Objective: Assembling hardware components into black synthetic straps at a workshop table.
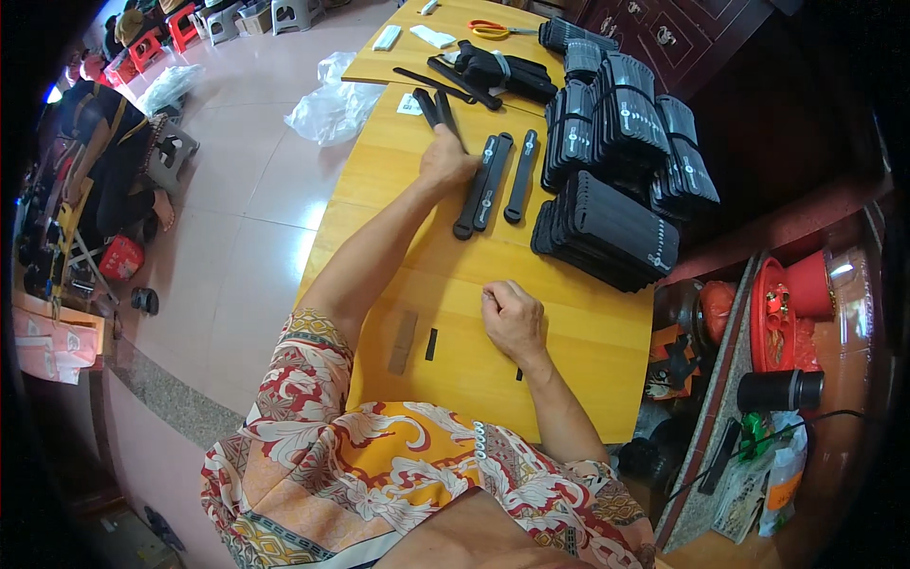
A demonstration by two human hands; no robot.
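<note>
My left hand (445, 158) reaches to the far left part of the yellow table, closed around the near ends of black straps (436, 107). Beside it lie black straps with rounded ends and pale print (488, 183), and one more single strap (522, 177) to their right. My right hand (513, 321) rests on the table nearer to me, its fingers curled in; whatever they hold, if anything, is hidden. A short black strip (431, 344) lies to the left of my right hand, next to a brown strip (403, 342) on the wood.
Banded stacks of black straps (630, 114) and a large loose stack (607, 232) fill the table's right side. Orange-handled scissors (490, 30) and a black bundle (498, 71) lie at the far end. A plastic bag (332, 106) sits beyond the left edge. A person (104, 142) works at far left.
</note>
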